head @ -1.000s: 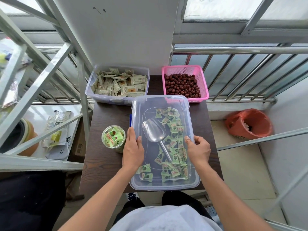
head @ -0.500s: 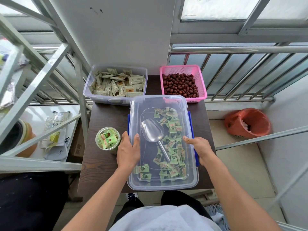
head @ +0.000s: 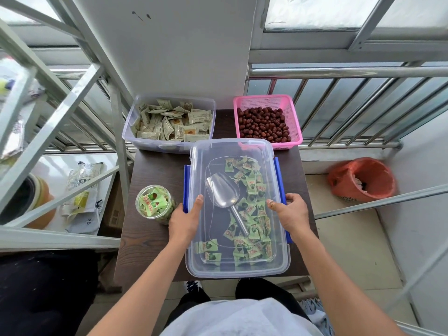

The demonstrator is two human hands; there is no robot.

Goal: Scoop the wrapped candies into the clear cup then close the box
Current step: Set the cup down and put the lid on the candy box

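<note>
Box (head: 238, 271), lid (head: 232, 151) on, near table (head: 150, 238) edge, long axis pointing away. Left hand (head: 184, 220) and right hand (head: 289, 214) grip its long sides, thumbs atop, fingers curled at the blue latches (head: 278, 175). Cup (head: 155, 204) just left.

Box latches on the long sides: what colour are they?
Blue; the latches flank the clear box, seen best in the head view.

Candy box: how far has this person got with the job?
Done: the clear cup is full of wrapped candies, the scoop lies back in the box, and the lid sits on top. In hand: the left hand and right hand grip the blue left latch and right latch, thumbs on the lid. Left: the latches look not yet snapped shut.
</note>
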